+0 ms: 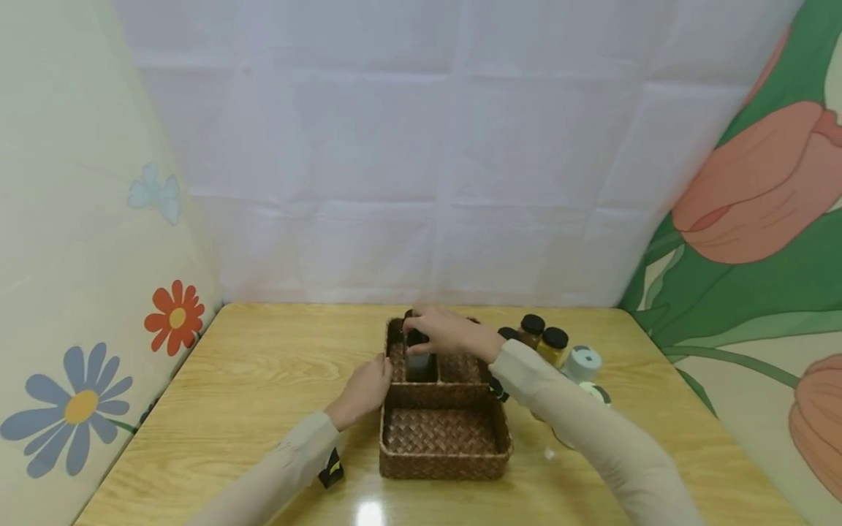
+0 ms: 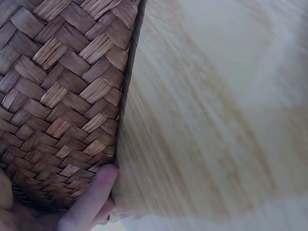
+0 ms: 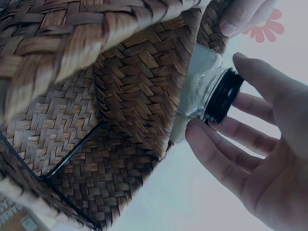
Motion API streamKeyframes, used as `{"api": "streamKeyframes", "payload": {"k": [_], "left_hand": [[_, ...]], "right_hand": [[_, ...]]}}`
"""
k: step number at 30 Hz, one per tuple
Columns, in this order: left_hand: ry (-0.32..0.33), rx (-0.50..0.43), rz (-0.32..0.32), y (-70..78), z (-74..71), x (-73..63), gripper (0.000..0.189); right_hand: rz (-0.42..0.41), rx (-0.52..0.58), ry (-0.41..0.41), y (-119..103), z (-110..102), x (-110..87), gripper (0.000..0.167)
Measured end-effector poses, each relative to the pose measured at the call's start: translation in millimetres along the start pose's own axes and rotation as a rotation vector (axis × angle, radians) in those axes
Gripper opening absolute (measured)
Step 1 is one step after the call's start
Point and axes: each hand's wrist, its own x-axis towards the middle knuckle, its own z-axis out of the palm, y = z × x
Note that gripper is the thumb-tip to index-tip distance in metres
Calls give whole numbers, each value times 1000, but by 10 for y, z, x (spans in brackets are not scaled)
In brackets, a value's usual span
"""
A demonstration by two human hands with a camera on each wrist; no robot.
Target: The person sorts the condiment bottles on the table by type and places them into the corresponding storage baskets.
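A dark brown woven basket [image 1: 447,466] with several compartments stands on the table. Curled around the black lid of a glass jar [image 3: 198,72], my right hand [image 1: 450,332] is over the basket's rear left compartment. Thumb and fingers lie on opposite sides of the lid; pale contents show through the glass. The jar's lower part is hidden behind a woven divider in the right wrist view. My left hand [image 1: 365,387] grips the basket's left side, with a finger [image 2: 94,199] against the weave in the left wrist view.
Right of the basket stand black-lidded jars, including a yellow one [image 1: 552,347], and a pale blue-white container [image 1: 582,362]. A white and dark round item [image 1: 597,394] is partly behind my right sleeve. White cloth hangs behind the wooden table [image 1: 276,365].
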Motion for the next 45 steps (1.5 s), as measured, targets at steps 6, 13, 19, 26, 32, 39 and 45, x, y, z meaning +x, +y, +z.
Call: {"api": "streamKeyframes", "payload": {"k": [6, 13, 19, 26, 32, 39, 45], "left_hand": [[8, 9, 4, 0, 4, -5, 39], [23, 35, 21, -1, -9, 5, 37], [21, 40, 19, -9, 7, 1, 38], [30, 27, 5, -14, 5, -2, 38], [30, 38, -7, -21, -13, 0, 40], [27, 51, 2, -29, 1, -8, 37], [9, 32, -9, -5, 0, -13, 41]], "right_hand": [[-11, 20, 7, 18, -20, -42, 37], [-34, 0, 30, 20, -52, -60, 37], [-23, 12, 24, 36, -49, -98, 36], [6, 17, 11, 48, -110, -156, 34], [0, 3, -5, 64, -125, -201, 34], [-10, -14, -18, 89, -107, -245, 22], [-2, 18, -23, 111, -121, -280, 14]]}}
